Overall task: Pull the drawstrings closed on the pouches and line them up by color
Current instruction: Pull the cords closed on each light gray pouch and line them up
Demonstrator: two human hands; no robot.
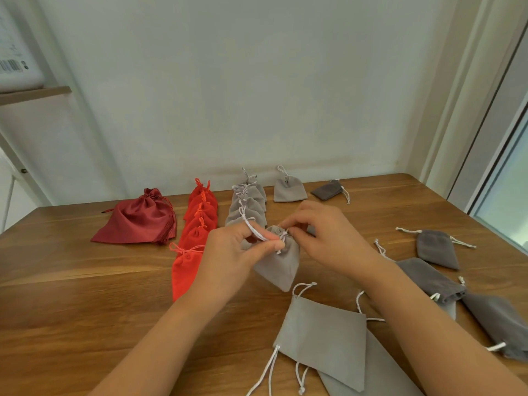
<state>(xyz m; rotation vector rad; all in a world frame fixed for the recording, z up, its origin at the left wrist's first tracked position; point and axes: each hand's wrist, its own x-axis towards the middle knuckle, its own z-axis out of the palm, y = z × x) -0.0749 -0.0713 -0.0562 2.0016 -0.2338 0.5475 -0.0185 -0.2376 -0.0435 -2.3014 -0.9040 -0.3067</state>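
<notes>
A small light grey pouch (pixel 281 265) hangs just above the table between my hands, its mouth gathered. My left hand (pixel 228 252) pinches its pale drawstring (pixel 254 230), pulled out to the upper left. My right hand (pixel 320 235) pinches the cord at the pouch's neck on the other side. Behind stands a row of several closed light grey pouches (pixel 248 204), and left of it a row of several closed orange-red pouches (pixel 197 224). A large dark red satin pouch (pixel 140 218) lies at the far left.
Open light grey pouches (pixel 325 332) lie flat near the front edge. Several dark grey pouches (pixel 437 247) are scattered at the right, one more (pixel 328 190) at the back, beside a lone light grey pouch (pixel 288 188). The wooden table (pixel 85 295) ends at the wall.
</notes>
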